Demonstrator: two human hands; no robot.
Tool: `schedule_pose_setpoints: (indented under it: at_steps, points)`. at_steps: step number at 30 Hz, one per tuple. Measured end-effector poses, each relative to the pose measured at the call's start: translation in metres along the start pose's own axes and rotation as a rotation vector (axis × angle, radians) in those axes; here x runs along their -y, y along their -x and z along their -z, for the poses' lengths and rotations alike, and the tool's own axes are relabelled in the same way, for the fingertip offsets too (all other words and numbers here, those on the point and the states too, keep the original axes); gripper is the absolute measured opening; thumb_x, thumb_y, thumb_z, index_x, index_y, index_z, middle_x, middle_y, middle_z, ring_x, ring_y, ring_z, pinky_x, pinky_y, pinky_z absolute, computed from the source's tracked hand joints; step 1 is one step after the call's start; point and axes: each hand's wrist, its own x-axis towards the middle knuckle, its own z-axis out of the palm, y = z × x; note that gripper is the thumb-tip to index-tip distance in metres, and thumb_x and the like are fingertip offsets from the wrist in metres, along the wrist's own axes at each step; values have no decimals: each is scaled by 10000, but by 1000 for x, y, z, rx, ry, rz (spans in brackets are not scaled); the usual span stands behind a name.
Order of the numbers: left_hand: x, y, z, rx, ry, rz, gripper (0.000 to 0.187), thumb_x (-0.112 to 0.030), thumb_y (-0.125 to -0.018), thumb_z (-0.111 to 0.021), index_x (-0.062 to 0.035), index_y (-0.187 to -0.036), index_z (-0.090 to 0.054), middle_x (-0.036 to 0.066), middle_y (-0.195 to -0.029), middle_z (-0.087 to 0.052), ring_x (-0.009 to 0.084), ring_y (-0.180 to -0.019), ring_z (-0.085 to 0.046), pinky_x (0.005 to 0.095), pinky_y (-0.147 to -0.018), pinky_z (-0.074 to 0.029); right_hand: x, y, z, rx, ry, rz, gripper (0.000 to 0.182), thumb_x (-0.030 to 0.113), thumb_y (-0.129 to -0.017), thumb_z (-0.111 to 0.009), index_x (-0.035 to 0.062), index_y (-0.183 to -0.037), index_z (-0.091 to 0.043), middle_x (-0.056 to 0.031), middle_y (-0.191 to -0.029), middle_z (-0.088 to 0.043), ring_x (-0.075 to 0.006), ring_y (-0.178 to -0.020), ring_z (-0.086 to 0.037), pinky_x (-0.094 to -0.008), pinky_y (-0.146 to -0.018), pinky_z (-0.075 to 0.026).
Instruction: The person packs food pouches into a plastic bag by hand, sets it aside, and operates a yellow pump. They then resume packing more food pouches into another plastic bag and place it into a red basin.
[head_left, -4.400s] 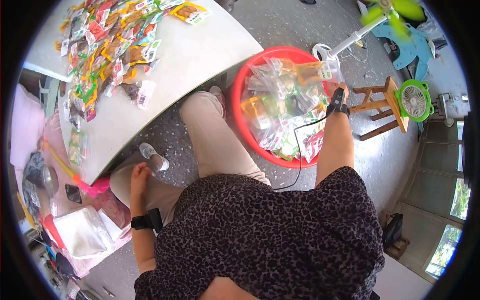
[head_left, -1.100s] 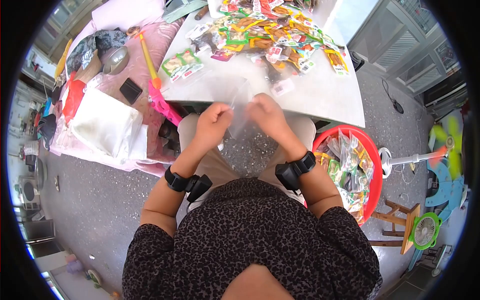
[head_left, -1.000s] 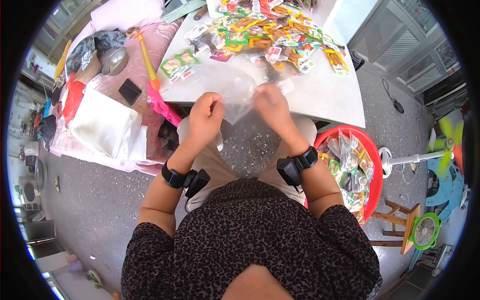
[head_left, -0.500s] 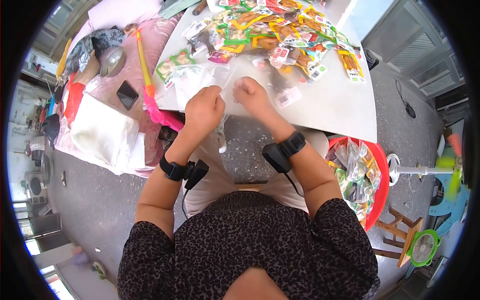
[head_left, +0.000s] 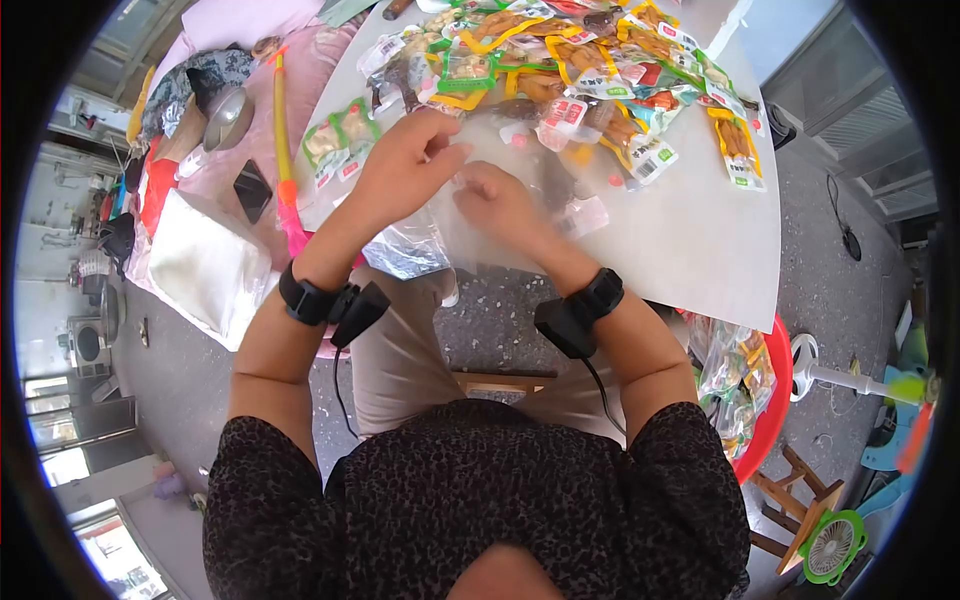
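Observation:
My left hand (head_left: pixel 412 163) is over the table near the packet pile, its fingers curled towards the thumb; anything in them is too small or hidden to make out. Just to its right is my right hand (head_left: pixel 502 208), slightly blurred, with bent fingers pressed together and their contents unclear. The two hands nearly touch at the fingertips. A clear plastic bag (head_left: pixel 408 246) lies below my left wrist at the table's near edge. Beyond the hands, colourful sealed food packets (head_left: pixel 468 70) are heaped, and a transparent packet with a pink-and-white label (head_left: pixel 565 118) lies near them.
The white table (head_left: pixel 700 245) has a yellow-edged packet (head_left: pixel 737 148) at its right. A red tub (head_left: pixel 778 400) of packets stands below. On the left, a pink cloth holds a phone (head_left: pixel 252 190), metal bowl (head_left: pixel 228 118) and white bag (head_left: pixel 205 258). A green fan (head_left: pixel 833 547) is lower right.
My left hand has moved forward and its thumb now reaches towards my right hand. The clear plastic by my left hand now lies lower, at the table's edge. The view has shifted slightly.

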Motion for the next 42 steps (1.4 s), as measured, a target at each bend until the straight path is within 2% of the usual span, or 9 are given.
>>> schedule_pose_setpoints:
  at_steps: [4, 7, 12, 19, 25, 30, 33, 39, 42]
  points:
    - [15, -45, -7, 135, -67, 56, 164, -127, -755, -542, -11, -868, -521, 32, -747, -526, 74, -681, -485, 202, -600, -398, -2, -6, 10, -11, -205, -204, 128, 80, -730, -512, 6, -833, -494, -15, -600, -494, -83, -515, -480, -231, -470, -392]
    - [21, -46, 0, -73, 84, 202, 154, -118, -761, -532, -1, -861, -520, 26, -746, -527, 67, -682, -481, 192, -613, -394, -7, -11, 21, -34, -261, -257, 155, 81, -732, -515, -7, -856, -485, -27, -603, -501, -90, -509, -486, -232, -464, -398]
    - [20, 5, -21, 27, 147, 265, 174, -102, -766, -548, -14, -908, -501, -16, -725, -486, 28, -647, -429, 171, -576, -371, 0, -9, 31, -36, -339, -309, 188, 77, -741, -515, -21, -893, -465, -43, -635, -507, -95, -520, -490, -224, -467, -397]
    - [13, -1, -17, -120, 88, 138, 157, -108, -765, -547, -4, -878, -512, -9, -731, -488, 45, -655, -445, 183, -571, -379, 4, -7, 29, -27, -382, -356, 154, 87, -751, -508, 0, -872, -472, -33, -668, -512, -86, -545, -491, -209, -472, -391]
    - [13, 43, -48, -32, 265, 422, 551, -261, -695, -627, 24, -1101, -387, 20, -681, -472, 74, -621, -447, 209, -533, -373, 12, -4, 22, -25, -482, -387, 163, 100, -769, -492, -4, -892, -470, -45, -696, -526, -90, -576, -505, -206, -499, -408]
    - [15, 69, -59, 2, 625, 415, 529, -207, -716, -599, 5, -1134, -354, 27, -759, -495, 86, -643, -457, 212, -552, -387, 7, 5, 18, 101, -427, -337, 169, 106, -785, -472, -1, -915, -468, -43, -740, -527, -84, -604, -506, -210, -523, -423]
    - [3, 69, -65, -104, 546, 357, 455, -159, -726, -563, -5, -1115, -385, 44, -762, -519, 85, -651, -475, 213, -555, -392, 18, 9, 14, 124, -470, -341, 156, 103, -789, -464, 0, -906, -470, -42, -736, -525, -84, -608, -507, -209, -535, -426]
    - [12, 74, -53, -153, 281, 495, 169, -78, -727, -492, -4, -876, -525, 81, -696, -545, 130, -644, -518, 253, -573, -408, 14, 9, 17, 192, -311, -355, 159, 109, -772, -479, -4, -884, -478, -75, -749, -549, -149, -639, -546, -261, -563, -439]
    - [20, 70, -36, -387, 1, 297, 121, -68, -728, -478, -4, -818, -530, 115, -689, -541, 202, -622, -528, 283, -573, -412, 19, 4, 44, 132, 461, 71, 189, 142, -732, -515, -4, -852, -496, -129, -763, -557, -257, -683, -554, -339, -604, -438]
